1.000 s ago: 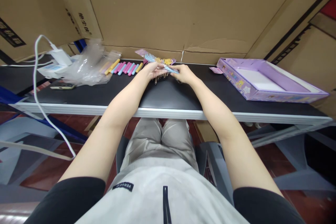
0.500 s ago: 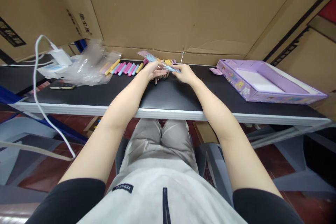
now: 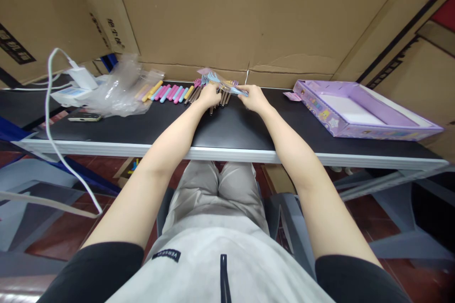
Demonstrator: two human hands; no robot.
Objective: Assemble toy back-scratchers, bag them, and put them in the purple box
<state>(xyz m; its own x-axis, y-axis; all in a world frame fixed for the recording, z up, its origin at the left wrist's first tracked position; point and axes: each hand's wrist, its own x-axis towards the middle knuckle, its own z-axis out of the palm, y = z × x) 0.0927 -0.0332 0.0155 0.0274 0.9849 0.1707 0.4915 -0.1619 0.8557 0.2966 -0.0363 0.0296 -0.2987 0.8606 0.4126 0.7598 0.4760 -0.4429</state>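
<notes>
A light-blue back scratcher in a clear plastic sleeve (image 3: 214, 77) slants between my two hands above the black tabletop. My right hand (image 3: 254, 98) is closed on its lower right end, thumb and fingers pinching it. At its left side, my left hand (image 3: 210, 96) has its fingers curled in against the sleeve; the fingertips are partly hidden. Beneath and behind my hands lies a row of back scratchers (image 3: 192, 96) with pink, blue, yellow and purple claw heads and brown rods. Their coloured handles (image 3: 173, 93) point left along the row.
Crumpled clear plastic bags (image 3: 122, 90) lie at the left, beside a phone (image 3: 84, 116) and a white charger with a cable (image 3: 82, 77). An open purple box (image 3: 337, 128) stands at the right, with a small pink packet (image 3: 292, 96) by it. Cardboard (image 3: 227, 19) walls the table's back.
The sleeved back scratcher has shifted slightly right. My left hand has moved a little right and its fingers have curled in, uncovering more of the row. My right hand has barely moved.
</notes>
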